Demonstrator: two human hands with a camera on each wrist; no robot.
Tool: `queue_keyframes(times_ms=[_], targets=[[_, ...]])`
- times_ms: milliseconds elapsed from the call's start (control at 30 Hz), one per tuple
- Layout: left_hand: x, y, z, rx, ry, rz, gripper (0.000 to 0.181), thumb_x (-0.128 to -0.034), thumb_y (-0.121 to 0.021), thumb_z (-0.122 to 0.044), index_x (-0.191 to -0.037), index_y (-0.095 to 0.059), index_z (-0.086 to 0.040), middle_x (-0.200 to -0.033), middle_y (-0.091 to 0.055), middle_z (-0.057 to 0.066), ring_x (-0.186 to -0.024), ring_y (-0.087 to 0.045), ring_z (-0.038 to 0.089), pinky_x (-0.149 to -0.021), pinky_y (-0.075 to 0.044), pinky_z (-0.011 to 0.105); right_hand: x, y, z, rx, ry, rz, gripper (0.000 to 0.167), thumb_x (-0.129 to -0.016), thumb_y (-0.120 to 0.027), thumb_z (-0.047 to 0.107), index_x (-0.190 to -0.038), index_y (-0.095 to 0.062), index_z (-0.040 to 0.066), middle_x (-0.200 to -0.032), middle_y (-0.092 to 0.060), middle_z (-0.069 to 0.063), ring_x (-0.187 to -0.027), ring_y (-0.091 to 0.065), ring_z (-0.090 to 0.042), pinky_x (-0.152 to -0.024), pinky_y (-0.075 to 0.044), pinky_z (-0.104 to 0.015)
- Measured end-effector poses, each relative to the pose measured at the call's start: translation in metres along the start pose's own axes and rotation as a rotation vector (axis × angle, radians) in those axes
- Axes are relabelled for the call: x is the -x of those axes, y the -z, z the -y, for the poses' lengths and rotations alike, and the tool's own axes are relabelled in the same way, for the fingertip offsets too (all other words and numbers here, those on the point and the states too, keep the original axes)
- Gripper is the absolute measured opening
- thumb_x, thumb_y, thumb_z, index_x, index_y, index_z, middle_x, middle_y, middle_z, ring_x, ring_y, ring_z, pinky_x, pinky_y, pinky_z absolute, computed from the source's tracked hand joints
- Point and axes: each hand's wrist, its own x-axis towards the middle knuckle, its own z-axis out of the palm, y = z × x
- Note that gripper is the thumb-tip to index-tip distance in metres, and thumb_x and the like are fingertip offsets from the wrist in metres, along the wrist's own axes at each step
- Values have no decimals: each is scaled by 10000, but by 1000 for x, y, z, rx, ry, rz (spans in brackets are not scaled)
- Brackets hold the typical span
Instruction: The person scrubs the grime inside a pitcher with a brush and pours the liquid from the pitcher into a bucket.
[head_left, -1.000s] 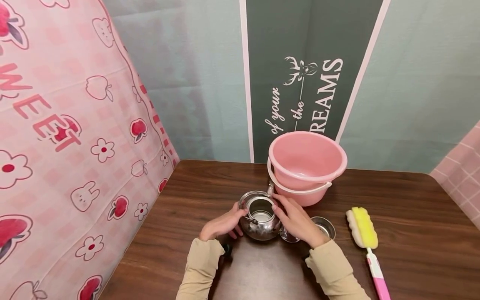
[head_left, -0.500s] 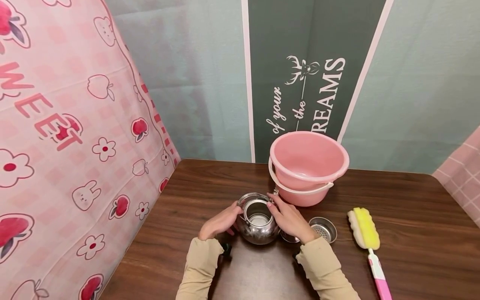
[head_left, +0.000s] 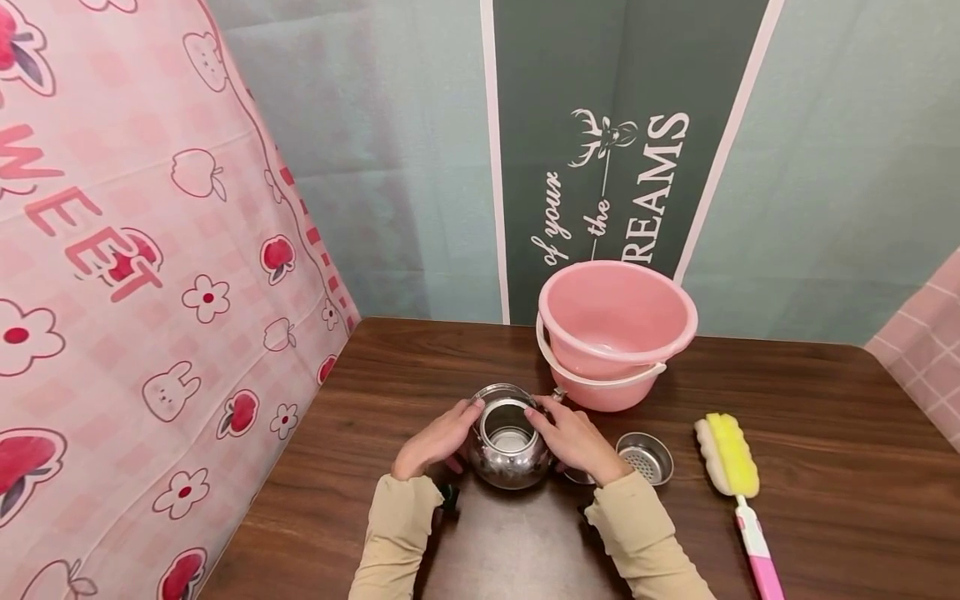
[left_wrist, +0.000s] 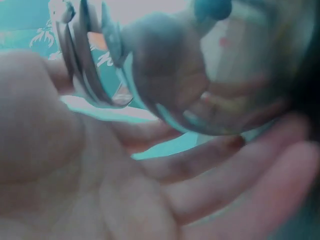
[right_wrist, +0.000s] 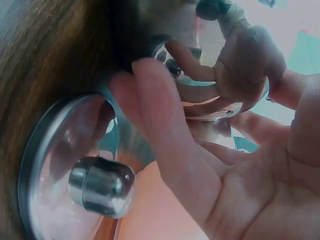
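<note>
A shiny steel teapot (head_left: 510, 446) stands without its lid on the table, its round mouth facing up and its spout pointing to the back right. My left hand (head_left: 441, 435) holds its left side, thumb near the rim. From the right, my right hand (head_left: 576, 437) holds it too, with the thumb at the mouth and the fingers along the side. Close up, the left wrist view has the left fingers (left_wrist: 215, 190) spread along the pot's belly (left_wrist: 225, 80). Beside the right fingers lies the knobbed lid (right_wrist: 65, 150), mostly hidden by that hand in the head view.
A perforated steel strainer (head_left: 645, 458) lies right of my right hand. Behind it stands a pink bucket (head_left: 615, 321) with a white handle. Farther right is a yellow-and-white sponge brush (head_left: 729, 458) with a pink grip. Printed cloths hang around the wooden table (head_left: 360, 400).
The teapot has turned clockwise, its spout swinging to the right, and has shifted slightly left. Both hands have stayed on it, the right drawing a little left, uncovering more of the strainer.
</note>
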Motion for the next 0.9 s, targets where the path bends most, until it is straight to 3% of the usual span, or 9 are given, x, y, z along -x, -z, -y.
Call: queue_keyframes(times_ms=[33, 133, 333, 533, 700, 900], targets=[[1, 0, 0, -1, 11, 27, 617, -1003, -312, -543, -1410, -381, -84, -1012, -588, 200, -635, -644, 311, -508, -550, 433, 0, -1, 0, -28, -18, 10, 461, -984, -495, 425, -1377, -518, 184, -1226, -625, -229, -407, -588, -232, -430, -503, -343], [4, 1, -1, 19, 40, 101, 663, -995, -301, -571, -1468, -279, -108, -975, -597, 194, -653, -669, 328, -508, -551, 436, 1, -2, 1, -55, -41, 18, 451, -986, -496, 410, -1377, -516, 187, -1232, -615, -242, -415, -588, -232, -413, -506, -348], [5, 0, 1, 96, 65, 152, 670, -993, -335, -523, -1514, -175, -133, -876, -604, 204, -661, -666, 362, -505, -558, 434, 1, -5, 1, -88, -55, 22, 454, -990, -490, 403, -1386, -506, 182, -1254, -606, -225, -443, -594, -239, -414, -512, -352], [6, -1, 0, 124, 45, 110, 567, -972, -354, -386, -1466, -309, -112, -820, -629, 211, -605, -667, 396, -511, -562, 446, 0, -9, -3, -53, -27, -23, 470, -986, -495, 411, -1383, -518, 162, -1275, -614, -184, -456, -603, -188, -449, -505, -299], [5, -4, -2, 116, 23, 55, 437, -967, -313, -312, -1245, -478, -17, -838, -613, 191, -553, -668, 375, -503, -559, 454, 0, -9, -3, -30, -4, -53, 477, -983, -509, 395, -1381, -524, 133, -1258, -624, -190, -433, -594, -189, -460, -488, -286], [4, -6, -1, 78, -14, -1, 465, -998, -237, -290, -1086, -553, 40, -833, -624, 200, -484, -657, 339, -484, -553, 445, 1, -8, -1, -5, 20, -57, 469, -982, -517, 382, -1374, -533, 123, -1182, -660, -187, -418, -584, -182, -484, -482, -280]])
